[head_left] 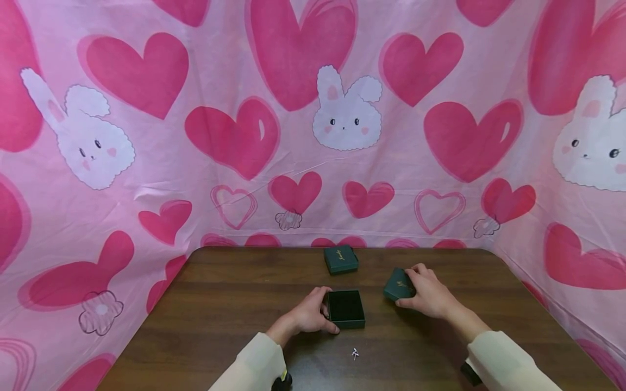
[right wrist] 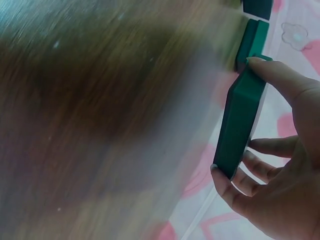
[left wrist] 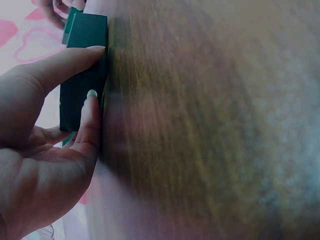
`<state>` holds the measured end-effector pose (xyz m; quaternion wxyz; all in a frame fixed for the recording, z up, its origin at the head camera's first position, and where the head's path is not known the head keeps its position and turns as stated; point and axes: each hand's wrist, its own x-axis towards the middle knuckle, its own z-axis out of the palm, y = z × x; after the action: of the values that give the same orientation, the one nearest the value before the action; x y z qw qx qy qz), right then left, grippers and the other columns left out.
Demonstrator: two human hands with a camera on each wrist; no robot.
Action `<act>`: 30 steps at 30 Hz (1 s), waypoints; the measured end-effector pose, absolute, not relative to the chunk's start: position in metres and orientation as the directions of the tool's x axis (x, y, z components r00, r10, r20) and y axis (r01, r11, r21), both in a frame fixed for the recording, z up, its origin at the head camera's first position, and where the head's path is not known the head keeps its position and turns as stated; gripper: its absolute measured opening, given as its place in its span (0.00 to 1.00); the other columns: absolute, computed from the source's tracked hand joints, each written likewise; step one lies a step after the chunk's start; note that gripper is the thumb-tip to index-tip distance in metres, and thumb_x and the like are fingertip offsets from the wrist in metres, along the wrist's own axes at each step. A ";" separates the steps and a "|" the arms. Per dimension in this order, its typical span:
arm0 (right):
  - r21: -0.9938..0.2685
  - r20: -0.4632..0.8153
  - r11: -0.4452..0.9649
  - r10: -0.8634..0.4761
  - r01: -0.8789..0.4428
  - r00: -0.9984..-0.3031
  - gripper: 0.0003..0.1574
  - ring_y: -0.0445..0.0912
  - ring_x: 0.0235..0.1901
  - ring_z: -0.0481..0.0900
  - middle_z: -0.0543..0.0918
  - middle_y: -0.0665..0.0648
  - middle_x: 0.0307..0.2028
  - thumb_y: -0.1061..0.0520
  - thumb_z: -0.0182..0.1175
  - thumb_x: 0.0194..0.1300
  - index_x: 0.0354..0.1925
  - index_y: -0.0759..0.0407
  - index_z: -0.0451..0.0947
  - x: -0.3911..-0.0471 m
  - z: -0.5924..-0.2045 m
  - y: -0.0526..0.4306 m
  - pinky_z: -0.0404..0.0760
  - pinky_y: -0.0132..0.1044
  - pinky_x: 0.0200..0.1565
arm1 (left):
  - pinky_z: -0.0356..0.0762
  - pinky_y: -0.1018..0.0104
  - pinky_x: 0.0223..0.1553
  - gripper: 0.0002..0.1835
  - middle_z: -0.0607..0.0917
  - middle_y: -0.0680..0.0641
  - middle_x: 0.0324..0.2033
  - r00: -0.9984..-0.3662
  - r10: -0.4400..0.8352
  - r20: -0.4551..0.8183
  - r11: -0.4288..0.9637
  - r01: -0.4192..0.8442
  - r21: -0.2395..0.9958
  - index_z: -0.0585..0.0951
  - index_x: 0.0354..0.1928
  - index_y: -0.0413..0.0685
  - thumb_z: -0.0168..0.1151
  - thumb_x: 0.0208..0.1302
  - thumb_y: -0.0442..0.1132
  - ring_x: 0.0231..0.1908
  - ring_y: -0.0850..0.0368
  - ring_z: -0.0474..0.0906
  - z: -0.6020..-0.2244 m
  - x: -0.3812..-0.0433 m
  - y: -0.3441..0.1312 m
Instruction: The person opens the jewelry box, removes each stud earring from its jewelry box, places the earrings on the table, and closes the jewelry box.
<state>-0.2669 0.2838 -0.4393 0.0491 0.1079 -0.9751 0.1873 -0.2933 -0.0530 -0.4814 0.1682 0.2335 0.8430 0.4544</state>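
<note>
My left hand (head_left: 310,312) grips the left side of a square dark green box (head_left: 348,326) on the table, thumb at the near corner and fingers at the far side. This box has no lid on, and its black inside (head_left: 346,307) faces up. To the right, my right hand (head_left: 427,290) holds a dark green box lid (head_left: 398,285) with gold writing on top, turned at an angle. In the right wrist view, thumb and fingers span opposite ends of the lid (right wrist: 237,125). Near me lies a tiny white and silvery piece (head_left: 355,354), too small to make out.
Another dark green box (head_left: 341,259) with gold writing stands behind, near the table's far edge. The brown wooden table (head_left: 235,304) is bordered on three sides by pink cloth (head_left: 406,163) with hearts and rabbits.
</note>
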 end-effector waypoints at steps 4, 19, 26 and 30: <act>-0.358 0.147 0.901 -0.206 -0.247 -0.967 0.55 0.60 0.53 0.70 0.70 0.69 0.60 0.39 0.77 0.53 0.66 0.73 0.70 -0.266 -0.439 0.279 0.79 0.62 0.48 | 0.75 0.62 0.40 0.47 0.71 0.49 0.48 -0.835 0.546 -0.071 0.478 0.241 0.845 0.65 0.69 0.42 0.83 0.49 0.36 0.39 0.55 0.74 -0.482 -0.294 -0.053; -0.395 0.152 0.873 -0.245 -0.286 -0.958 0.54 0.56 0.54 0.69 0.70 0.65 0.60 0.40 0.78 0.52 0.66 0.69 0.71 -0.262 -0.432 0.258 0.80 0.59 0.52 | 0.75 0.64 0.40 0.47 0.70 0.48 0.48 -0.834 0.544 -0.092 0.486 0.224 0.845 0.65 0.70 0.41 0.81 0.50 0.34 0.40 0.55 0.73 -0.470 -0.283 -0.053; -0.397 0.147 0.871 -0.250 -0.288 -0.957 0.54 0.56 0.55 0.69 0.70 0.65 0.61 0.41 0.78 0.52 0.67 0.69 0.71 -0.262 -0.432 0.251 0.80 0.58 0.53 | 0.75 0.66 0.39 0.46 0.70 0.48 0.48 -0.834 0.544 -0.092 0.495 0.230 0.838 0.65 0.69 0.42 0.82 0.50 0.34 0.39 0.56 0.73 -0.472 -0.285 -0.053; -0.393 0.155 0.871 -0.253 -0.294 -0.955 0.53 0.56 0.55 0.69 0.71 0.64 0.60 0.42 0.79 0.51 0.66 0.69 0.72 -0.262 -0.433 0.247 0.80 0.57 0.52 | 0.75 0.64 0.39 0.46 0.70 0.48 0.48 -0.835 0.543 -0.085 0.483 0.228 0.846 0.65 0.69 0.41 0.81 0.50 0.33 0.39 0.55 0.74 -0.471 -0.285 -0.053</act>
<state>-0.2619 0.2471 -0.4326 0.0494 0.1416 -0.9660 0.2107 -0.2848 -0.0525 -0.4706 0.1733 0.2286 0.8434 0.4543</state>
